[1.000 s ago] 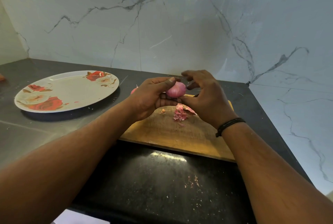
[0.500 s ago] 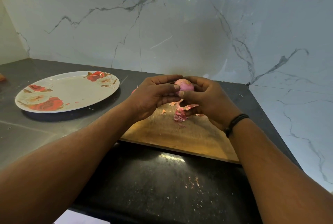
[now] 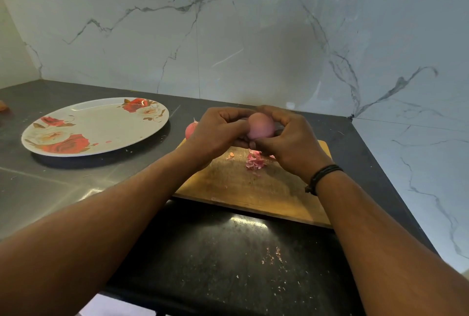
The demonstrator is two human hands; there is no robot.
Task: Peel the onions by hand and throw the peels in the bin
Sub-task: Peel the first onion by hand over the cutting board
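Note:
A smooth pink onion [image 3: 261,125] is held above the wooden cutting board [image 3: 256,188] between both hands. My left hand [image 3: 218,133] grips it from the left, and my right hand [image 3: 291,140] wraps it from the right with fingers over the top and thumb below. A small heap of pink peels [image 3: 255,160] lies on the board under the hands, with a stray flake [image 3: 231,155] beside it. A second onion [image 3: 190,129] peeks out behind my left hand, mostly hidden. No bin is in view.
A white plate with red roses [image 3: 95,126] sits on the counter to the left. Marble walls meet in a corner at the right, close behind the board. Peel crumbs [image 3: 272,256] dot the dark countertop in front.
Both hands have turned the onion between them and closed more tightly around it; the right hand rolled from over the top to cupping it from the right and below. The peel heap has stayed in place.

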